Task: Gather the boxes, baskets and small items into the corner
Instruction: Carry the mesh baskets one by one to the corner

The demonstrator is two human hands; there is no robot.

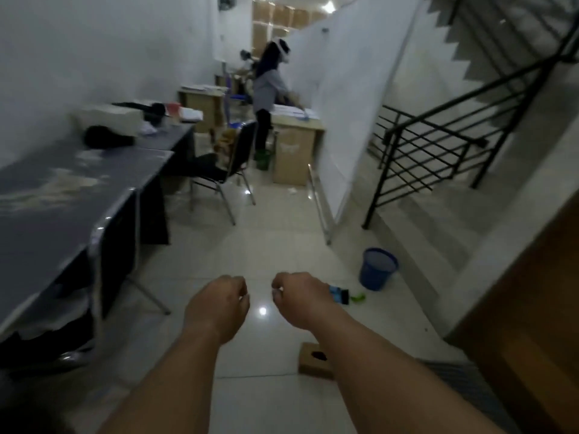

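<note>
One blue basket (377, 269) stands on the floor (269, 233) at the right. Two small items lie just beside it, one blue-and-black (338, 294) and one green (358, 297), both too blurred to identify. One cardboard box (313, 361) lies nearer, partly hidden under the right forearm. The left hand (219, 303) and right hand (297, 300) hover side by side, fingers (239, 288) curled tight, nothing visibly held.

Basket (378, 268): blue, faint mesh pattern on the wall. Box (315, 361): tan, one black blotch on top. Small item (340, 294): light blue and black. Scrap (358, 297): bright green. Floor (266, 230): cream tiles, glossy, thin grey grid lines. Tables (62, 208): dark grey with pale smears. Railing (438, 145): black. Chair (219, 173): black. Walls (94, 42): white. Bucket (262, 158): green.
</note>
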